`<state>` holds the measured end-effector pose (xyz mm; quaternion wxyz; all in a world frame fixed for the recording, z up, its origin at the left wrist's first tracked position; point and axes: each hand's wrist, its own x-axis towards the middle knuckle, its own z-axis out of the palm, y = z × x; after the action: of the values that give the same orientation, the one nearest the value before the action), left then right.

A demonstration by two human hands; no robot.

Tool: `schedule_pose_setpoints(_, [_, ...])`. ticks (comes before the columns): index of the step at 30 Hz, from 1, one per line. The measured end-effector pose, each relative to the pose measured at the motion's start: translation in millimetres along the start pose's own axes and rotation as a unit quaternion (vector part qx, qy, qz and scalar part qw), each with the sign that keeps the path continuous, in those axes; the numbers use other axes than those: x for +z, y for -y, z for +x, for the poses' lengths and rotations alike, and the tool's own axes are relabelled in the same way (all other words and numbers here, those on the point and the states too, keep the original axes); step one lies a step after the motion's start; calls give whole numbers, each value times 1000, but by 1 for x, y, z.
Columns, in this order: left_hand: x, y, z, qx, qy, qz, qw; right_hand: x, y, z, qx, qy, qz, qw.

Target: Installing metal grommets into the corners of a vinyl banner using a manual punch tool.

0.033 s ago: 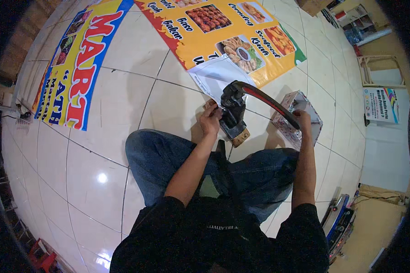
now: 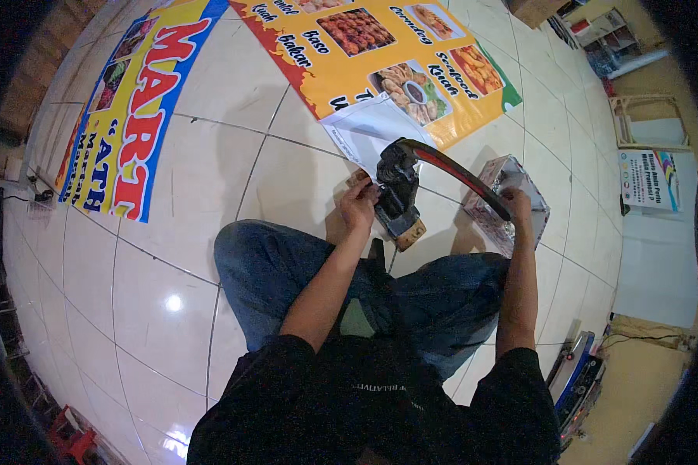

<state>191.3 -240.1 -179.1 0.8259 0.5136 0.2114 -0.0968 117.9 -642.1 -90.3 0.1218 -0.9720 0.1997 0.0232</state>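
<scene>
A black hand press (image 2: 398,182) on a wooden base (image 2: 411,234) stands on the floor in front of my crossed legs. Its long curved lever (image 2: 465,174), black with a red stripe, slants up and over to the right. My left hand (image 2: 357,204) is at the left side of the press, fingers bent together; what they pinch is too small to make out. My right hand (image 2: 517,203) reaches into an open patterned box (image 2: 537,190), its fingers curled and partly hidden by the lever's end. A white folded-over banner corner (image 2: 376,128) lies by the top of the press.
The yellow food banner (image 2: 310,58) spreads over the tiles ahead. Another banner, yellow and blue (image 2: 143,116), lies at the left. Framed boards and a poster (image 2: 648,180) lean along the right wall. Flat items (image 2: 578,384) stand at the lower right, a red stool (image 2: 74,438) at the lower left.
</scene>
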Motion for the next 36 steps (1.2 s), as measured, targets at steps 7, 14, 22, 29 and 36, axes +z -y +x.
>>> schedule_pose_setpoints(7, [5,-10,-4,-33,-22,-1,999,-31,89,4,19,-70,67,995])
schedule_pose_setpoints(14, [5,-7,-5,-14,-19,-62,998,56,216,38,-128,168,200,957])
schedule_pose_setpoints(22, [2,0,-3,23,-12,96,995,109,237,75,-161,297,265,903])
schedule_pose_setpoints(29, [0,18,8,3,-2,-43,999,104,248,80,-158,338,265,889])
schedule_pose_setpoints(36, [-2,11,7,-44,18,-192,980,101,241,81,-159,361,272,878])
